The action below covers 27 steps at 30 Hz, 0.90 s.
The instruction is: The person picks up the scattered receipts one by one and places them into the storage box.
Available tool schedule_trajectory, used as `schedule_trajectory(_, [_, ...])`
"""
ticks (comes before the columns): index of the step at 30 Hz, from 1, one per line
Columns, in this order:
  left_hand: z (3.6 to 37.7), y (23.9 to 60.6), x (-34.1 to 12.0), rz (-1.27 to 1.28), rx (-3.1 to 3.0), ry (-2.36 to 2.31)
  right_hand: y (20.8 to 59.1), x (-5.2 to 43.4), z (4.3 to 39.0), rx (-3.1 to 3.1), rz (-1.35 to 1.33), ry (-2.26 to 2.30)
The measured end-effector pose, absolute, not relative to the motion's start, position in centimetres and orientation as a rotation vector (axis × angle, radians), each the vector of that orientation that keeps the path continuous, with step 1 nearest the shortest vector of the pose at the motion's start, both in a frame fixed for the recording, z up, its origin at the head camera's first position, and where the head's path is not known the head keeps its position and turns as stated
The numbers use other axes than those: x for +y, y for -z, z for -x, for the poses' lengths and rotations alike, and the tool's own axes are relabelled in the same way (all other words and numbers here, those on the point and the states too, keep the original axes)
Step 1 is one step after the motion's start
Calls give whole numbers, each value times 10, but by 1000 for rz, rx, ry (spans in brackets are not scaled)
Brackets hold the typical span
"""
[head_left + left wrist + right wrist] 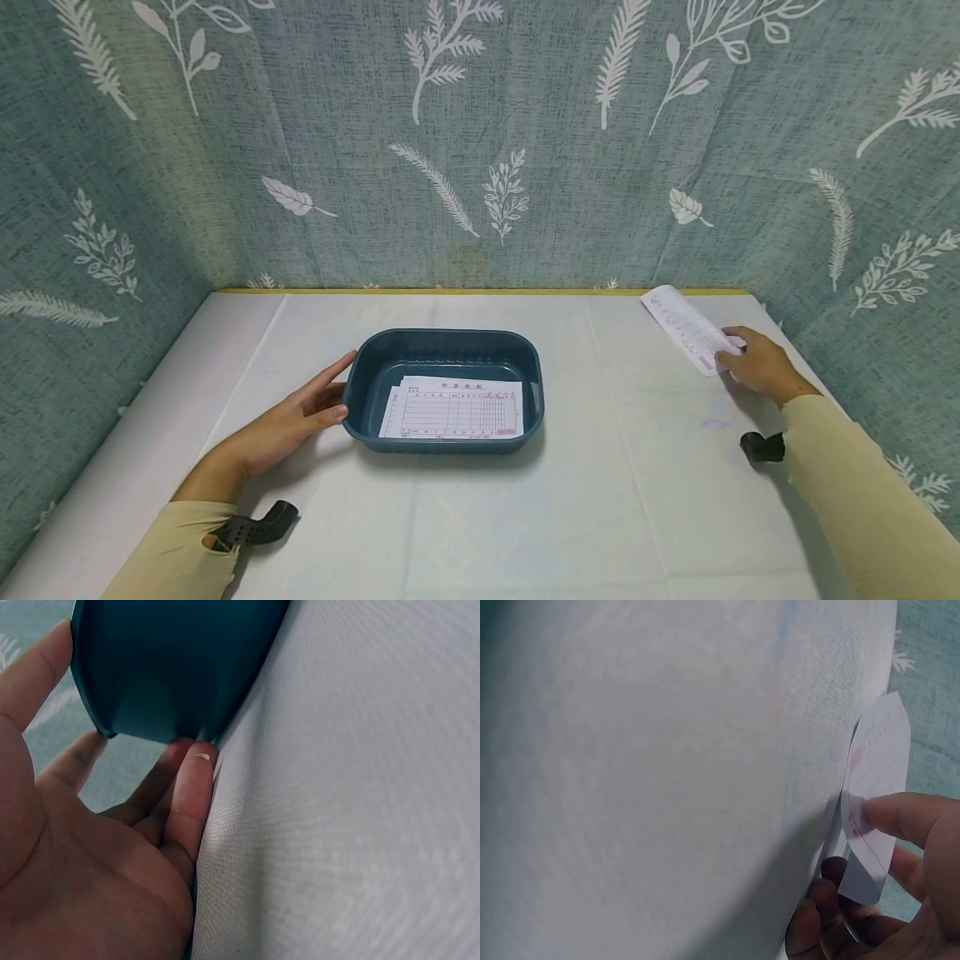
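A dark blue rectangular plastic basin [442,446] stands near the middle of the table, with printed paper forms [457,408] lying inside it. At the basin's left end is my left hand [288,425], its extended fingers and thumb touching the rim and side. The left wrist view shows the fingertips [196,761] low against the basin wall [172,667], close over the tabletop. Far to the right, my right hand [765,367] pinches the end of a printed paper form [686,329]. In the right wrist view its thumb [900,814] presses on the bent paper [881,757].
A white cloth [600,500] with fold lines covers the table. Grey-green fabric with white leaf prints [345,167] hangs behind it and along both sides. A yellow strip [480,291] runs along the back edge. Each wrist wears a black strap [258,527].
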<state>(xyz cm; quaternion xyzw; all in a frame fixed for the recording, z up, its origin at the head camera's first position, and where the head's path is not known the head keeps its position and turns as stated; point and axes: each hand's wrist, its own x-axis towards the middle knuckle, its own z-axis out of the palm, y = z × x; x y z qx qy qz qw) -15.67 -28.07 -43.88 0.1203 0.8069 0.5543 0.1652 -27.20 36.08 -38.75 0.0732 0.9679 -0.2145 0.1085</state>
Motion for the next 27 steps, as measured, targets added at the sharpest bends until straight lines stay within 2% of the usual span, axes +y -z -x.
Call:
schedule_trajectory(18, [156,439,-281,-328,2292,-1584,388,359,272,2844,-208,594])
schedule_trajectory(27, [157,440,-281,-331,2282,-1594,381,340,270,2890,-137,405])
